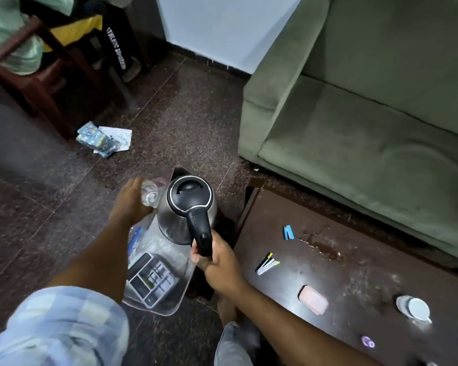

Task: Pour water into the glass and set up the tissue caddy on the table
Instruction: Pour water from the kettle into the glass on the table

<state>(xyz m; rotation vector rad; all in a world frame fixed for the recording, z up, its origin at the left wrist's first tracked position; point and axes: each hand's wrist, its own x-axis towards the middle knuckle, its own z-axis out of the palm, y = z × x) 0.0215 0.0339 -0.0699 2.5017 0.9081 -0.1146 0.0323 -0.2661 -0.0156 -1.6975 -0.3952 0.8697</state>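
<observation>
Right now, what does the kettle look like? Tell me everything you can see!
The kettle has a shiny steel-looking body, a round black lid with a silvery ring, a dark spout at its far side, and a black handle. The right hand grips the handle, holding it up over the floor, left of the table. The spout points away. Beside it, the left hand holds a clear glass close against its body.

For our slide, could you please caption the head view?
Right hand carries a kettle; left hand holds a glass.
</observation>
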